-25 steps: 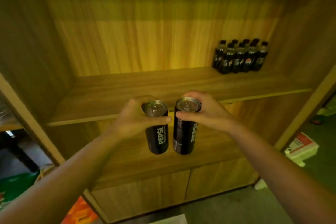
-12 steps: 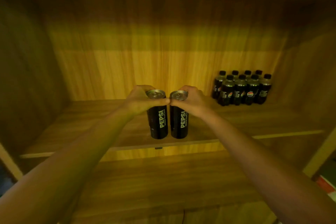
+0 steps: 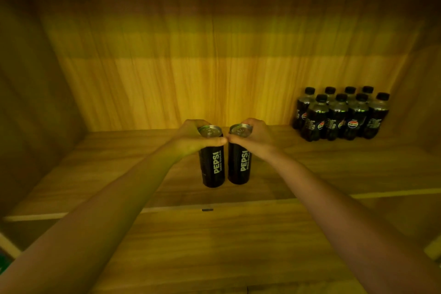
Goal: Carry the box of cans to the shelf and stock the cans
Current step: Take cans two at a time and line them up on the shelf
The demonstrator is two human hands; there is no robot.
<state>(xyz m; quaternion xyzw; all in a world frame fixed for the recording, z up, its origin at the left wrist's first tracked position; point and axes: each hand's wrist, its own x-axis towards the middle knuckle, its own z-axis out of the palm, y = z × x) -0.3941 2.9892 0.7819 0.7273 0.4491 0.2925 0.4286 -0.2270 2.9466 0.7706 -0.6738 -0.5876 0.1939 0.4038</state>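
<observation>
Two tall black Pepsi cans stand side by side over the middle of the wooden shelf board (image 3: 95, 169). My left hand (image 3: 191, 138) grips the left can (image 3: 212, 167) around its top. My right hand (image 3: 255, 137) grips the right can (image 3: 239, 164) the same way. The thumbs meet between the two cans. Both cans are upright, their bases at or just above the board; I cannot tell whether they touch it. The box of cans is out of view.
A cluster of several small black Pepsi bottles (image 3: 341, 114) stands at the back right of the same shelf. The wooden back panel (image 3: 214, 67) and side walls close in the shelf. A lower board (image 3: 214, 246) lies below.
Both hands have carried the cans up from in front of the lower shelf and forward over the middle of the shelf board. The view has moved closer to the shelf.
</observation>
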